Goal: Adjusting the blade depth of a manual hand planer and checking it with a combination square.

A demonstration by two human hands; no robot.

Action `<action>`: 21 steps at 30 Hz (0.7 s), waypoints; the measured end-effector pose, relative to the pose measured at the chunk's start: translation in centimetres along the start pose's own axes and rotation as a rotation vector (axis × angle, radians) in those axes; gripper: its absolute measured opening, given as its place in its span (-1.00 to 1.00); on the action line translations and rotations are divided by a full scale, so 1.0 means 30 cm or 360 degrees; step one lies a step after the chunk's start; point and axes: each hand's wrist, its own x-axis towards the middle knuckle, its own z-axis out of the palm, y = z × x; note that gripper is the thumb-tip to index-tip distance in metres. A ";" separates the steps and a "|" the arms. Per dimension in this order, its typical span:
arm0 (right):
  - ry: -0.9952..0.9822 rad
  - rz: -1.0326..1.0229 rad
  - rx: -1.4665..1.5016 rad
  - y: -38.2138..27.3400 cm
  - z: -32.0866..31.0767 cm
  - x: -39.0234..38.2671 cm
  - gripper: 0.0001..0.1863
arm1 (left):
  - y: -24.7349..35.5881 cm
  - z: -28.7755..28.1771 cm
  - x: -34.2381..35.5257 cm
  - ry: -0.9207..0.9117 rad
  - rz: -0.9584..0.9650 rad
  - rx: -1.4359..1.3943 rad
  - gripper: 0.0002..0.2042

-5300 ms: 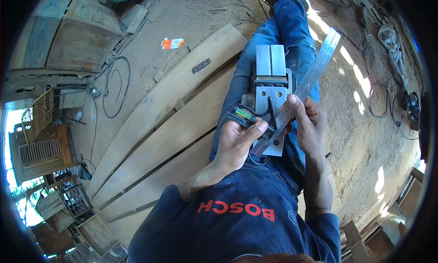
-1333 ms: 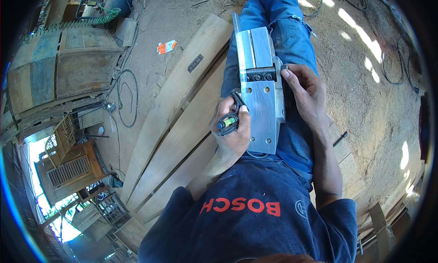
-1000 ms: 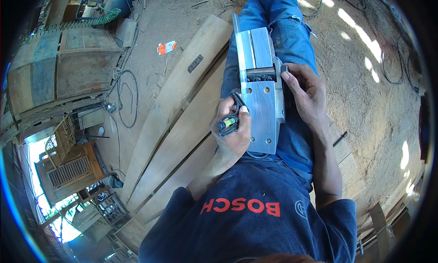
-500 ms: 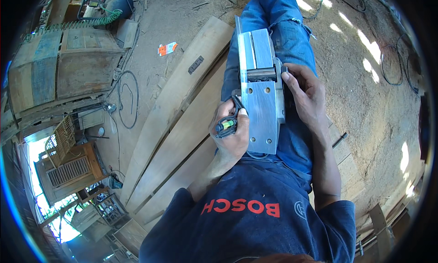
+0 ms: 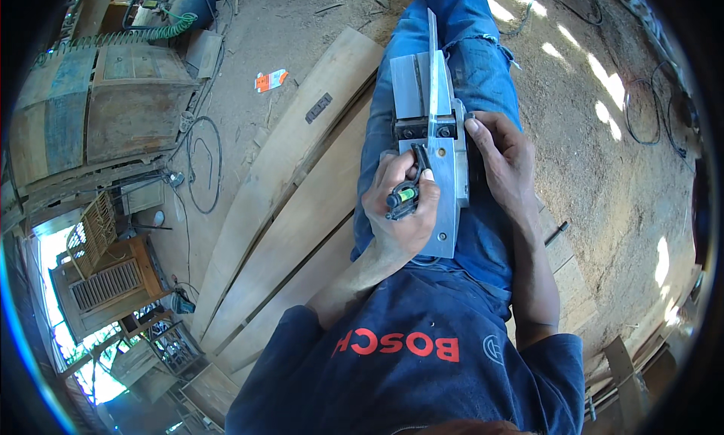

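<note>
An electric hand planer (image 5: 448, 197) lies upside down across my thighs, its metal sole facing up. Its cutter drum (image 5: 407, 129) shows in the gap between the two sole plates, with bolt heads turned upward. My left hand (image 5: 400, 222) is closed around the dark head of a combination square (image 5: 433, 69), which carries a small green level vial. The square's steel blade runs lengthwise over the sole and across the drum, extending past the front plate. My right hand (image 5: 509, 160) grips the planer's right side by the drum's end, thumb on top, fingertips partly hidden.
Long wooden planks (image 5: 302, 163) lie on the ground left of my legs. Further left stand a wooden cabinet (image 5: 139, 111) and a compressor (image 5: 192, 5) with a coiled green hose. An orange-and-white packet (image 5: 270, 81) rests on the dirt. Black cables (image 5: 656, 122) lie at right.
My left hand has carried the square rightward, from the sole's left edge to over its middle. The cutter drum has turned, bringing bolt heads into view. My right hand stays at the planer's side.
</note>
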 end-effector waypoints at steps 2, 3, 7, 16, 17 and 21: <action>-0.0002 -0.0002 -0.0001 0.001 0.001 0.000 -0.74 | -0.004 0.003 -0.001 0.0004 0.0025 0.0012 -0.60; 0.0000 -0.0011 0.0010 0.004 0.001 0.000 -0.74 | -0.006 0.005 -0.002 -0.0001 0.0029 0.0024 -0.59; 0.0007 -0.0039 0.0046 0.021 0.002 -0.001 -0.74 | -0.012 0.008 -0.007 -0.0015 0.0043 0.0061 -0.58; -0.0063 -0.0159 0.0062 0.034 -0.019 -0.002 -0.74 | -0.001 0.002 -0.035 -0.0050 0.0014 0.0053 -0.59; -0.0064 -0.0165 0.0061 0.031 -0.020 -0.001 -0.74 | -0.001 0.002 -0.030 -0.0045 0.0019 0.0053 -0.59; -0.0034 -0.0002 -0.0173 0.017 -0.027 -0.001 -0.73 | -0.002 0.007 -0.001 -0.0013 0.0041 -0.0059 -0.64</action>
